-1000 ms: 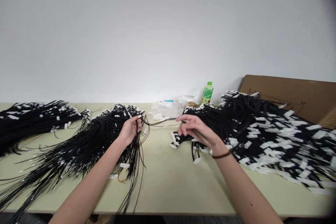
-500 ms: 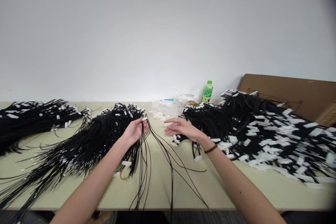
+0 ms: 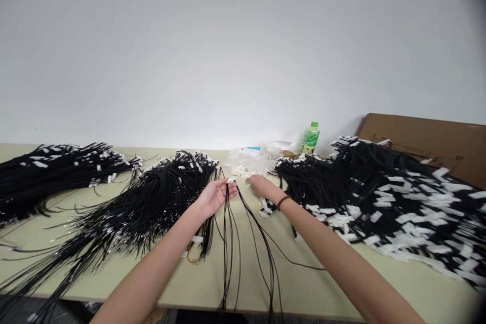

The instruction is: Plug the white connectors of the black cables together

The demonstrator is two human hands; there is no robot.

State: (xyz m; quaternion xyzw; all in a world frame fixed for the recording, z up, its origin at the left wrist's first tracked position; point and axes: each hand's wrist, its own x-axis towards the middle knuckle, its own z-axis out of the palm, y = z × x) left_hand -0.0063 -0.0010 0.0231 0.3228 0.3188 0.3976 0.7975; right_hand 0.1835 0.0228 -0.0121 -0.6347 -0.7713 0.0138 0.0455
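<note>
My left hand is closed on a small white connector at the table's middle. Thin black wires hang from that connector in two strands toward the front edge. My right hand is just to the right, its fingers curled together near the tabletop, and what they hold, if anything, is hidden. A clear plastic bag with small white pieces lies just beyond it. White connectors on short wires rest under the right wrist.
Bundles of black wires with white ends lie at the far left and left of centre. A large pile of similar wires spreads over the right. Behind it stand a green-capped bottle and a cardboard box.
My right hand has drawn in its stretched fingers and shifted toward the plastic bag. The view has turned slightly left. My left hand still grips the connector with its wires.
</note>
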